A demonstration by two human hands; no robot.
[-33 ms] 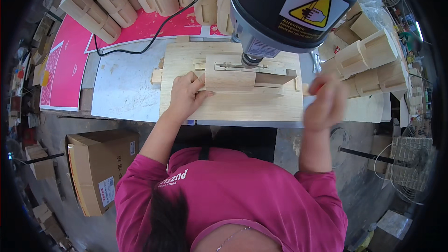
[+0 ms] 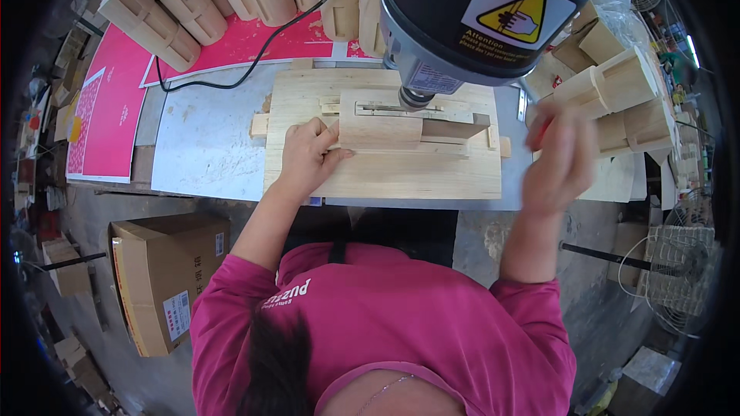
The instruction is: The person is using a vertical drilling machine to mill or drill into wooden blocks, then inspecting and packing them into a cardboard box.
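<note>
A pale wooden box (image 2: 379, 129) with a slot along its top lies on a flat wooden board (image 2: 304, 181), under the drill press head (image 2: 462, 11). The chuck (image 2: 415, 98) of the press stands over the slot. My left hand (image 2: 310, 156) is closed on the box's left end, thumb in front and fingers curled behind. Out to the right of the board, my right hand (image 2: 561, 158) is curled and smeared by motion. Something red shows at its fingers, too blurred to name. The right part of the box is open, showing its hollow inside.
Stacked wooden cylinders (image 2: 185, 11) stand on a pink sheet at the back left, and more wooden cylinders (image 2: 609, 85) lie at the right. A black cable (image 2: 254, 69) curves over the table behind the board. On the floor at the left sits a cardboard box (image 2: 169, 281).
My right hand has moved right and slightly up, away from the board. The chuck sits a touch higher. My left hand and the wooden box have stayed put.
</note>
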